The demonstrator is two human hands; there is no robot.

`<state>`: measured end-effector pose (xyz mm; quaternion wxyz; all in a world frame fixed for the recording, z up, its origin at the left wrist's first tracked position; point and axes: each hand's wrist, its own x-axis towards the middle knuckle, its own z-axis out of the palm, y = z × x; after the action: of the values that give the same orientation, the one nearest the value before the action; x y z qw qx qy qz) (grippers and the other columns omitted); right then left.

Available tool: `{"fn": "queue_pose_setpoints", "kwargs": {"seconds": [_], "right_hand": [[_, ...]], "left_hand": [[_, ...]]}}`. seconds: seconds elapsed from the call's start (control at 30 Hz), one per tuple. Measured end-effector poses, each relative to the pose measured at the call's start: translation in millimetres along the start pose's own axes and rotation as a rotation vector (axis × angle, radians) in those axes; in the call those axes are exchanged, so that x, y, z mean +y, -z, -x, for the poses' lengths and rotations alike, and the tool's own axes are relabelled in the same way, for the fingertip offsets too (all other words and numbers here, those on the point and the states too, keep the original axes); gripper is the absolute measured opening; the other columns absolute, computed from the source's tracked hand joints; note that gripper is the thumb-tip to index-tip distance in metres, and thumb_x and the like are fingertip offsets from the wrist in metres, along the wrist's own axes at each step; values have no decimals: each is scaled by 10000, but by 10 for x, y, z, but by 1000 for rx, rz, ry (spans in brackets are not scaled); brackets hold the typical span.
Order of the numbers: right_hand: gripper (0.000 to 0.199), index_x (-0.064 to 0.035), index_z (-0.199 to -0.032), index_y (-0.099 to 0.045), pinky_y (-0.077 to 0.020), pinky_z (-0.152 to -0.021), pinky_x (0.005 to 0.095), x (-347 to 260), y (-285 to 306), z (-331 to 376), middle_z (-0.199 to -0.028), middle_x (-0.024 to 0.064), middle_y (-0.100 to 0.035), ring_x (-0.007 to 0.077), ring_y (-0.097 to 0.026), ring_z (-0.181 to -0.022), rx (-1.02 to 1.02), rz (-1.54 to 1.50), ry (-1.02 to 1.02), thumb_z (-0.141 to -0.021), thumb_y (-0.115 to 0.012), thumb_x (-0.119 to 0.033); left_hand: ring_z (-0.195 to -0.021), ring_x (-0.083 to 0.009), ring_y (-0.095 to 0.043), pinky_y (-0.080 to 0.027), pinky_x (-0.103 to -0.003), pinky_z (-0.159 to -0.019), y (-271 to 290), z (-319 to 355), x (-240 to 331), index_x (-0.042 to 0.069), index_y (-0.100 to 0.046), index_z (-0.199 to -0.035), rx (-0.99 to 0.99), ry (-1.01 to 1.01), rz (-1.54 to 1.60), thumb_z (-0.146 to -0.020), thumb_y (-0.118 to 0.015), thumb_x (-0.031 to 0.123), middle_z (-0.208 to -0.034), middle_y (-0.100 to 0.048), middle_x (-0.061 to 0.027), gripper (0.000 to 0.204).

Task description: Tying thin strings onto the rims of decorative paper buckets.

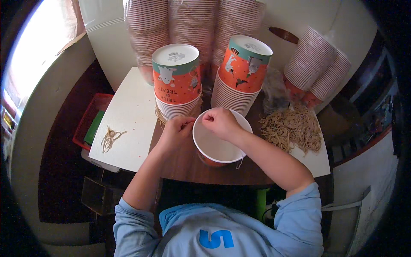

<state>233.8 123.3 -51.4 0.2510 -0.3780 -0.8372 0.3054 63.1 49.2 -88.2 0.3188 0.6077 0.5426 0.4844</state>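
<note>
A white-lined paper bucket (220, 147) with an orange outside stands upright before me, its mouth tilted toward me. My left hand (177, 129) is closed in a pinch against the outside of its left rim. Just across that rim, my right hand (220, 122) reaches over the mouth with its fingers curled together inside the bucket. What either hand pinches is too small or hidden to make out. From the near right of the rim hangs a short piece of string (240, 162).
Behind the bucket stand two upside-down stacks of printed orange buckets, one left (176, 81) and one right (244, 68). Tall wrapped stacks (192, 34) rise behind them. A heap of tan strings (293, 128) lies right; a few loose strings (111, 139) lie left. A red basket (87, 122) sits beyond the table's left edge.
</note>
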Motion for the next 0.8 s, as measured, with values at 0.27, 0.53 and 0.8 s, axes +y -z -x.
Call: {"fn": "queue_pose_setpoints", "kwargs": {"seconds": [0.27,0.53,0.8], "right_hand": [[136,-46,-705,-652,-483,-607,378,-11,-12,-19,-675,116,-641,260,-626,-643,-58,-24,-82,-719,-601,-172],[151,-53,-728,-670,-486,-606,361,-88,36,121,-677,104,-648,223,-630,-639,-186,-89,8,-730,-629,-199],[444,-46,-999,-607,-498,-717,379,-542,456,815,-868,151,-638,286,-630,-808,-537,198,41,-746,-681,-403]], "left_hand": [[-768,-90,-588,-488,-248,-688,26,19,183,-20,-628,-1044,-45,32,-26,-880,-551,63,-888,-659,-62,200],[-768,-133,-611,-501,-303,-701,-15,227,478,-15,-632,-991,-83,23,-157,-847,-557,53,-872,-669,-112,176],[-680,-261,-613,-488,-328,-643,-122,1010,588,-21,-610,-845,-210,223,59,-791,-552,85,-744,-605,-168,132]]}}
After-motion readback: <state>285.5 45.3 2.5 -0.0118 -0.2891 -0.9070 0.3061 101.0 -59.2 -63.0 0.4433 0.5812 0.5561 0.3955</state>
